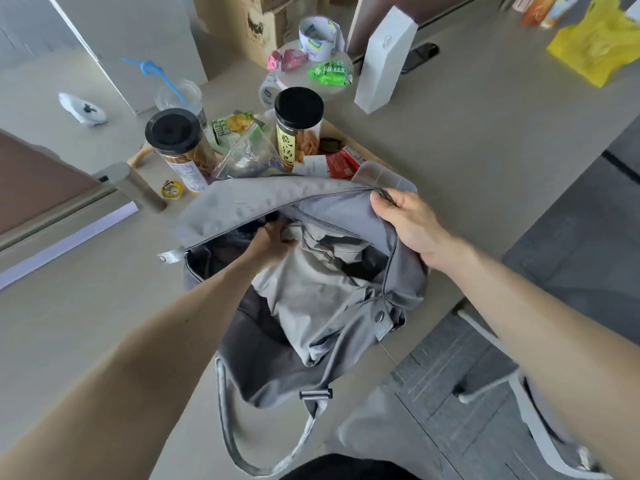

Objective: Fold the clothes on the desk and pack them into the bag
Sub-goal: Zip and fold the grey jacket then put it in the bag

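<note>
Meanwhile, on the beige desk point(485, 150), the right hand point(412, 223) pinches the zippered rim of the grey fabric bag point(249, 206), lifting it, while the left hand point(273, 239), reaching inside, grips the light grey garment point(311, 289) lying crumpled in the bag's mouth.

Beige desk point(485, 150) holds grey bag point(270, 368), white carton point(384, 60), yellow sack point(595, 46), perhaps 1 phone point(420, 55).

A grey fabric bag point(263, 358) lies unzipped on the beige table point(104, 306), its far flap raised. A pale grey garment point(311, 292) sits rumpled in its mouth, near end draped over the rim.
</note>
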`<state>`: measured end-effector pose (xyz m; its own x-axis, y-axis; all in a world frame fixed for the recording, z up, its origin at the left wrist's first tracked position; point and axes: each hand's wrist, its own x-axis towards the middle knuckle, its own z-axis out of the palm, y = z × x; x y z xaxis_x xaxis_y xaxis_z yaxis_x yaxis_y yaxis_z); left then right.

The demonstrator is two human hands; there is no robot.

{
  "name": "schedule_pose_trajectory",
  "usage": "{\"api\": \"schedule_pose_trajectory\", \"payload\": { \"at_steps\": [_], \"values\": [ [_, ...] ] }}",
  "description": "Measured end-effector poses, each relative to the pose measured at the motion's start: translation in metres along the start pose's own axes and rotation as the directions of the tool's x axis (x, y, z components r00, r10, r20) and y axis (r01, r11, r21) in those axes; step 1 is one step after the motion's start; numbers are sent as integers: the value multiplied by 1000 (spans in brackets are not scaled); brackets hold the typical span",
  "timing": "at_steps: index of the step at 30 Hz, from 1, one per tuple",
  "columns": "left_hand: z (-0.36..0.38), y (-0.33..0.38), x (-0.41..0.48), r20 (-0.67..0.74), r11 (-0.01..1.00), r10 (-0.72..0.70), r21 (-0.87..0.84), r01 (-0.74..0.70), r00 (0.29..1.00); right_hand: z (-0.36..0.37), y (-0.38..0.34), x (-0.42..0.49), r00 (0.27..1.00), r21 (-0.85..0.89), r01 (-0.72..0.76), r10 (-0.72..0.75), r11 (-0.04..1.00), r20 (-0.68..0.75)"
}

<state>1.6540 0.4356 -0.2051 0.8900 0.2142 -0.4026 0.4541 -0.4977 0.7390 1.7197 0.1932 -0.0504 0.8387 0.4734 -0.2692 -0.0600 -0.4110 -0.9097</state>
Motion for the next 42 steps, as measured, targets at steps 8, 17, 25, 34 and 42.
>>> {"api": "schedule_pose_trajectory", "payload": {
  "at_steps": [8,17,25,34,42],
  "values": [
    [16,22,26,-176,985,-26,163,55,984,-24,-30,8,992,52,69,-62,996,-111],
    [6,8,-14,-131,772,67,635,32,989,-30,-17,18,990,30,1,3,1000,-140],
    [-39,-38,-106,460,577,-104,750,-323,882,-28,-1,16,982,-23,-6,2,1000,-189],
    [-53,-42,-141,464,224,-216,880,-419,859,-17,4,1,966,-45,-43,30,998,-255],
    [-90,-13,-184,346,124,-394,938,-324,851,-3,5,-13,964,-90,-22,-2,996,-266]
  ]
}}
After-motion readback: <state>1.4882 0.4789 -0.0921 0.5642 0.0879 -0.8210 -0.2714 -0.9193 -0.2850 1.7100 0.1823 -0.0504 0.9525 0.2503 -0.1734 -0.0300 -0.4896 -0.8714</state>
